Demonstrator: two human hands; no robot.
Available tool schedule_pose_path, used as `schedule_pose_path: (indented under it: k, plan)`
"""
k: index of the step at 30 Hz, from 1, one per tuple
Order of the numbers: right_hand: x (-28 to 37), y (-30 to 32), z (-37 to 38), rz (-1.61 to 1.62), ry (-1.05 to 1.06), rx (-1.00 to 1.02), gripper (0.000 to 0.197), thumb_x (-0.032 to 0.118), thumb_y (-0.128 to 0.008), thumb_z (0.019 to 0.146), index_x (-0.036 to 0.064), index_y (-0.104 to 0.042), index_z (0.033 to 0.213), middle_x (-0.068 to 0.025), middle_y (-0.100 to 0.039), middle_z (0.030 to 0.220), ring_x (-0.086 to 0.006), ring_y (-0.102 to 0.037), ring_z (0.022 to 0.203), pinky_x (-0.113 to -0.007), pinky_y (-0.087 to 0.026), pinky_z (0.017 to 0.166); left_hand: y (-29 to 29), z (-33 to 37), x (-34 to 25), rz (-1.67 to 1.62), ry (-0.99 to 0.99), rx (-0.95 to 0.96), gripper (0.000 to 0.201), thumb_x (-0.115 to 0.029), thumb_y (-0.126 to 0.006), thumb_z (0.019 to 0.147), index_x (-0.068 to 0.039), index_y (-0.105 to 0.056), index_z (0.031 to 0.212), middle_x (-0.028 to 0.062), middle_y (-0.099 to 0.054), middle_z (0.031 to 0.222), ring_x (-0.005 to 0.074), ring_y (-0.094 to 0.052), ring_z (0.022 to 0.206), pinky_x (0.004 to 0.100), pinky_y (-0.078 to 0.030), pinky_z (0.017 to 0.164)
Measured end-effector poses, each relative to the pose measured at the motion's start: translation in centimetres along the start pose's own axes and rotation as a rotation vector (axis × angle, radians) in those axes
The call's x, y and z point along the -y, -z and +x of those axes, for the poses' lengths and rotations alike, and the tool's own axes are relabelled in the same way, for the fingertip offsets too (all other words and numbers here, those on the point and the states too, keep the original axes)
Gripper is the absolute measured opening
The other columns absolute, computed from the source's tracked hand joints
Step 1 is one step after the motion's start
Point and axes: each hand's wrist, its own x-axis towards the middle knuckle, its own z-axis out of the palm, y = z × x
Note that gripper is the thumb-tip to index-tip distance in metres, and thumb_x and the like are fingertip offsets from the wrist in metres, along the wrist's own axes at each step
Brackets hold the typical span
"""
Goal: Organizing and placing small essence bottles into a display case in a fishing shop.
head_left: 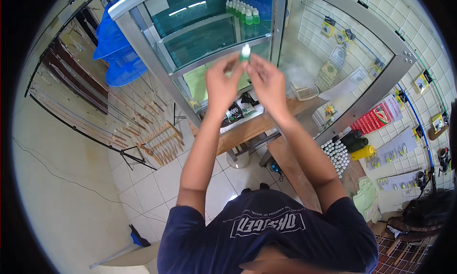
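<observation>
A small green bottle with a white pointed cap is held upright before the glass cabinet. My left hand pinches it from the left, its fingers closed around the lower part. From the right, the fingertips of my right hand press together at the same bottle. Fingers cover most of its lower body, and slight blur softens the fingertips. Similar green bottles with white caps stand in rows on a glass shelf beyond my hands.
A metal-framed glass cabinet surrounds the shelf. Below my hands runs a wooden ledge with dark packets behind it. Many white-capped bottles crowd the right side near a yellow bottle. Fishing rods stand in a rack at left.
</observation>
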Motion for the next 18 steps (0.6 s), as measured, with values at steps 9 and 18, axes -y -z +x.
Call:
schedule_pose_path:
  k: [9,18]
  plan:
    - [-2.3,-1.7,11.7,-0.535,-0.024,0.026,0.041,0.011,-0.044,0.081,-0.0060,-0.054,0.117,-0.0264,-0.062,0.100,-0.0355,-0.061,0.094,-0.036,-0.044,0.084,-5.1,12.6,2.4,0.181,-0.026,0.013,0.026,-0.016,-0.071,0.068,0.001,-0.068,0.088,0.0179,-0.067,0.078,0.0284,-0.066,0.074,0.0334,-0.051,0.069]
    - [-3.6,-2.1,13.0,-0.270,-0.232,-0.026,0.047,0.015,-0.043,0.083,-0.0131,-0.047,0.120,-0.0303,-0.057,0.109,-0.0333,-0.056,0.106,-0.033,-0.041,0.090,-7.9,15.1,4.6,0.233,0.050,0.098,0.023,-0.017,-0.070,0.065,-0.004,-0.071,0.085,0.0152,-0.067,0.078,0.0245,-0.067,0.073,0.0310,-0.051,0.070]
